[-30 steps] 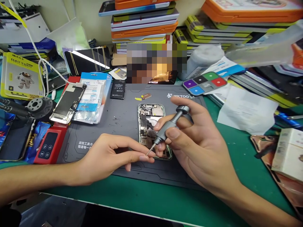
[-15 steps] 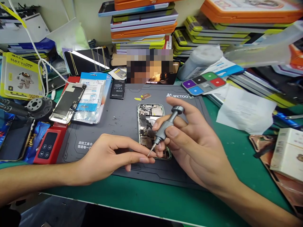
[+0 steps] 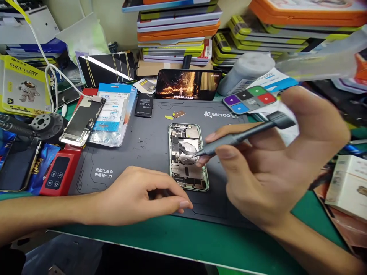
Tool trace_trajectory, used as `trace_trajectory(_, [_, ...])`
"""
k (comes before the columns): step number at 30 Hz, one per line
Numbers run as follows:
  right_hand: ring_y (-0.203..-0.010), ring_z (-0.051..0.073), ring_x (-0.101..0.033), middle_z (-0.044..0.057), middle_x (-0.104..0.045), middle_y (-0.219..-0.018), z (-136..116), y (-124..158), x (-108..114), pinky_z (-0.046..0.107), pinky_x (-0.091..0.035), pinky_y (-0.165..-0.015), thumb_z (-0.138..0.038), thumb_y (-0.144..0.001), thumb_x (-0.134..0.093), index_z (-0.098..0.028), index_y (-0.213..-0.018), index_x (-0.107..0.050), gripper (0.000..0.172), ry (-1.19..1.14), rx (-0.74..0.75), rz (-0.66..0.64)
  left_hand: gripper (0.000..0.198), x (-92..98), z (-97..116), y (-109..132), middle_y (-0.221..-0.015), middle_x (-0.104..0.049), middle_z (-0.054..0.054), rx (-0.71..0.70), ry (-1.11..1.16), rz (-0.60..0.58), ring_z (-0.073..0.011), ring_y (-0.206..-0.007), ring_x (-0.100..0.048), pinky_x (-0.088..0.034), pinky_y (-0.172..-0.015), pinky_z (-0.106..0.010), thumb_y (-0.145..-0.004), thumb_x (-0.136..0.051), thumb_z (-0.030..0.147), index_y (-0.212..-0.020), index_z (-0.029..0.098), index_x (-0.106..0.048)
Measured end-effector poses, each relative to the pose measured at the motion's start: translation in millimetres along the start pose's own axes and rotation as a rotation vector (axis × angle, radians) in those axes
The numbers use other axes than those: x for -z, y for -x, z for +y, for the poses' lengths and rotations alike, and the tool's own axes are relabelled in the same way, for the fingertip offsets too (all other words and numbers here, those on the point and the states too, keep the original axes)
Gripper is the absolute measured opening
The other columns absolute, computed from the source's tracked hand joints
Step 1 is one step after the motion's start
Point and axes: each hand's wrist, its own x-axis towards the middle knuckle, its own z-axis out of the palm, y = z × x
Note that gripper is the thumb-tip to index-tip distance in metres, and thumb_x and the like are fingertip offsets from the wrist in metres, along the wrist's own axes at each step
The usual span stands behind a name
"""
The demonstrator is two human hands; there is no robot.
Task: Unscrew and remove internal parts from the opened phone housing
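My right hand (image 3: 266,179) grips a grey precision screwdriver (image 3: 237,138), held slantwise with its thin tip pointing left, above the opened phone (image 3: 187,172). The phone lies on the dark work mat (image 3: 123,156) with its inner boards and a silvery round patch exposed. Close to the phone's lower left edge, my left hand (image 3: 151,194) has thumb and fingertips pinched together; whatever is between them, if anything, is too small to make out. A black phone battery (image 3: 143,105) and a small copper-coloured piece (image 3: 179,114) lie farther back on the mat.
A detached phone screen (image 3: 82,122) leans on a red device (image 3: 61,172) at the left. Behind the mat, a phone playing a video (image 3: 187,84) stands before stacked boxes (image 3: 177,32). A coloured-square tray (image 3: 249,100) and a white box (image 3: 348,183) are at right.
My right hand has lifted the screwdriver away from my left fingertips, up and to the right, tilting it flatter. My left hand has moved slightly down and right. More of the phone shows.
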Motion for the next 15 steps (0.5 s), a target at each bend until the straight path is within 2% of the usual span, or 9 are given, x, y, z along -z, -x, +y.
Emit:
trace_trajectory(3, [-0.083, 0.017, -0.070, -0.001, -0.066, -0.106, 2.6, 3.0, -3.6, 0.032, -0.063, -0.059, -0.008, -0.093, -0.068, -0.053, -0.140, -0.051, 0.067, 0.059, 0.098, -0.121, 0.016, -0.9, -1.9, 0.9, -0.086, -0.079, 0.002, -0.042, -0.118, -0.023, -0.0098, -0.073, -0.069, -0.047, -0.064, -0.018, -0.098, -0.068, 0.030, -0.095, 0.022, -0.081])
trace_trajectory(6, [-0.088, 0.019, -0.071, 0.003, -0.063, -0.120, 6.5, 3.3, -6.3, 0.033, -0.065, -0.058, -0.007, -0.090, -0.070, -0.049, -0.141, -0.052, 0.068, 0.123, 0.139, -0.127, 0.014, -2.1, -3.8, 1.6, -0.084, -0.078, 0.002, -0.075, -0.170, -0.034, -0.0093, -0.071, -0.068, -0.045, -0.063, -0.018, -0.097, -0.068, 0.028, -0.094, 0.022, -0.081])
trace_trajectory(9, [-0.092, 0.021, -0.071, 0.007, -0.059, -0.133, 10.5, 4.0, -7.1, 0.035, -0.067, -0.058, -0.009, -0.089, -0.070, -0.044, -0.142, -0.049, 0.068, 0.165, 0.120, -0.137, 0.014, -2.8, -5.0, 1.6, -0.085, -0.078, 0.003, -0.089, -0.187, -0.036, -0.0091, -0.069, -0.067, -0.044, -0.062, -0.018, -0.098, -0.067, 0.026, -0.095, 0.022, -0.080])
trace_trajectory(15, [-0.096, 0.021, -0.072, 0.006, -0.067, -0.121, 16.0, 5.4, -5.2, 0.034, -0.068, -0.061, -0.006, -0.089, -0.069, -0.043, -0.144, -0.048, 0.069, 0.181, 0.107, -0.187, 0.015, -4.0, -6.5, -0.3, -0.084, -0.077, 0.003, -0.098, -0.184, -0.025, -0.0080, -0.068, -0.065, -0.043, -0.063, -0.019, -0.099, -0.067, 0.027, -0.095, 0.020, -0.079])
